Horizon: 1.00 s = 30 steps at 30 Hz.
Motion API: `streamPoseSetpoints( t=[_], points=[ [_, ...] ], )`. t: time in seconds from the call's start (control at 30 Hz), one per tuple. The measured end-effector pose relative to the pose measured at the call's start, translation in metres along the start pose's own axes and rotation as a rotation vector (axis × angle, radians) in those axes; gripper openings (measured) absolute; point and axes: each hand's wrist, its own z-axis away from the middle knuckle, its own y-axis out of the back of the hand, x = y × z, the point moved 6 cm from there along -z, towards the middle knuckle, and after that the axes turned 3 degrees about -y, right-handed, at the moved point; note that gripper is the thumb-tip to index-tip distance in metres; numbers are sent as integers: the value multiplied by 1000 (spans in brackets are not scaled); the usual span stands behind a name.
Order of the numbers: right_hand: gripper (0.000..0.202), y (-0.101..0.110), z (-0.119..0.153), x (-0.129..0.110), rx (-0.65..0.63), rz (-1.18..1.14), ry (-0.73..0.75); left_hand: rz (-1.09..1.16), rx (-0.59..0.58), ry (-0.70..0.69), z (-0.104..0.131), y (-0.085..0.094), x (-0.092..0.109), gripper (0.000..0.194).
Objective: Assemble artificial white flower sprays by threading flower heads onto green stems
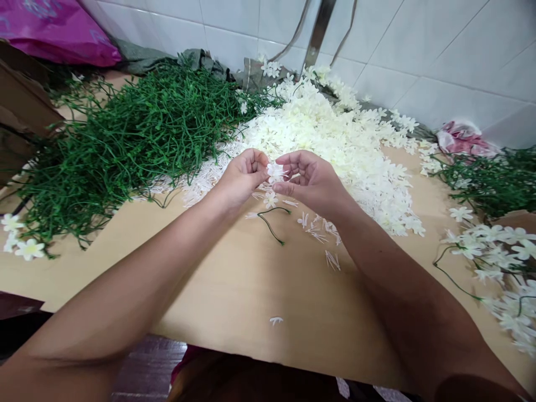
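Between my two hands is a small white flower piece (pixel 275 172), held up above the table near the middle of the view. My left hand (pixel 248 170) is closed, its thumb and fingertips pinching the piece from the left. My right hand (pixel 309 176) is curved around its right side, fingers bent and thumb below, with the fingertips at thin white strands. Just beneath lie a loose white flower (pixel 270 200) and a curved green stem (pixel 272 226). Several white stamen bits (pixel 332 260) are scattered below my right hand.
A heap of green stems (pixel 146 123) spreads at the left, and a large pile of white flowers (pixel 326 128) lies behind my hands. Assembled flowers (pixel 502 251) are at the right. A cardboard box (pixel 25 95) and pink bag (pixel 58 30) stand far left, before a tiled wall (pixel 397 44).
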Motion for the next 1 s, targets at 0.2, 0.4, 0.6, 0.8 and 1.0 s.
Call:
streamPoseSetpoints(
  t=[0.2, 0.4, 0.6, 0.8, 1.0],
  points=[
    [29, -3, 13, -19, 261, 504, 406, -114, 25, -52, -2, 2, -4, 25],
    [11, -8, 16, -26, 213, 633, 532, -122, 38, -50, -2, 1, -3, 27],
    [12, 2, 9, -26, 134, 350, 367, -10, 18, -8, 1, -2, 1, 26],
    [30, 2, 1, -6, -142, -107, 39, 104, -50, 49, 1, -1, -4, 23],
    [38, -2, 0, 2, -230, -238, -53, 119, -64, 87, 2, -1, -10, 20]
  ],
)
